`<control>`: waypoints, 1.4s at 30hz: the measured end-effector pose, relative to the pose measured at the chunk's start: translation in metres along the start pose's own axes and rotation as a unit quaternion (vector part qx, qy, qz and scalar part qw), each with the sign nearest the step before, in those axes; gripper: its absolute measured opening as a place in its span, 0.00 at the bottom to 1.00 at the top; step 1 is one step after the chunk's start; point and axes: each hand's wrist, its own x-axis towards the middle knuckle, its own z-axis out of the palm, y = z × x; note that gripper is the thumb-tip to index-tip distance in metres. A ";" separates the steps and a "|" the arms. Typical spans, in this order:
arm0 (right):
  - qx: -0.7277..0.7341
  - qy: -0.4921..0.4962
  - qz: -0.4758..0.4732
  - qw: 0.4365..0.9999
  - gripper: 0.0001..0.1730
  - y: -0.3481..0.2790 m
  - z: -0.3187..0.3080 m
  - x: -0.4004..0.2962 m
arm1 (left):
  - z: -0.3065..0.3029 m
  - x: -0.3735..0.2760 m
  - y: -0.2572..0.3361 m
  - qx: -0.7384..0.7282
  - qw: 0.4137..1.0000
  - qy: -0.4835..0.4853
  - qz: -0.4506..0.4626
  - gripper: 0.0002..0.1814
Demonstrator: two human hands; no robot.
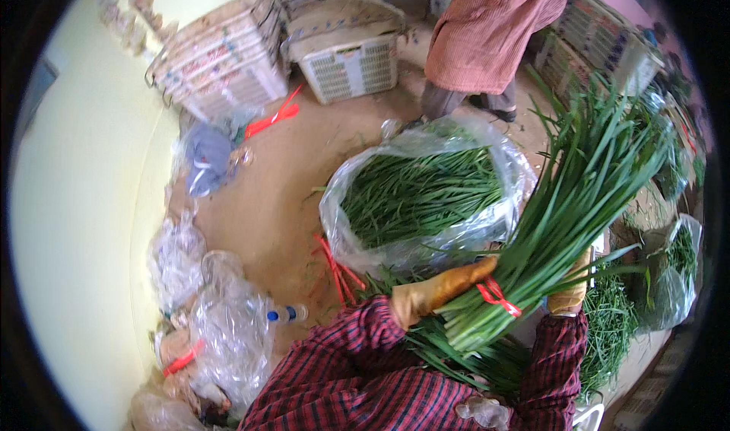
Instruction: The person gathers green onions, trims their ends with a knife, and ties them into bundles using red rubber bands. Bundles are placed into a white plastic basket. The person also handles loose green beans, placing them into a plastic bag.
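My left hand (pixel 447 288), in an orange and cream glove, grips a large bunch of long green leafy stalks (pixel 570 203) near its cut end. A red tie (pixel 498 297) with a bow goes around the bunch just above the pale stems. My right hand (pixel 570 285), gloved too, holds the bunch from the other side, its fingers partly hidden by leaves. The leaf tips point up and away to the right. Beyond my left hand, an open clear plastic bag (pixel 356 248) holds more of the same greens. Loose stalks (pixel 502 362) lie below the bunch, over my lap.
Stacked plastic crates (pixel 228 54) and a lidded crate (pixel 351 71) stand at the back. A person in a pink coat (pixel 485 37) stands beyond the bag. Red strips (pixel 336 271), a water bottle (pixel 288 313) and crumpled plastic bags (pixel 234 328) lie left. Cut greens (pixel 607 328) lie right.
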 end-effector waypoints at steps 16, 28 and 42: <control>-0.024 -0.066 0.065 0.995 0.22 0.027 -0.063 -0.005 | -0.005 -0.020 -0.042 0.024 0.992 -0.035 0.123 0.31; 0.013 0.017 0.080 0.997 0.26 0.041 -0.017 0.009 | 0.005 -0.030 -0.039 -0.021 0.998 -0.029 0.059 0.28; -0.001 0.034 0.057 0.998 0.26 0.039 -0.013 0.000 | 0.008 -0.025 -0.040 0.052 0.998 -0.015 0.039 0.33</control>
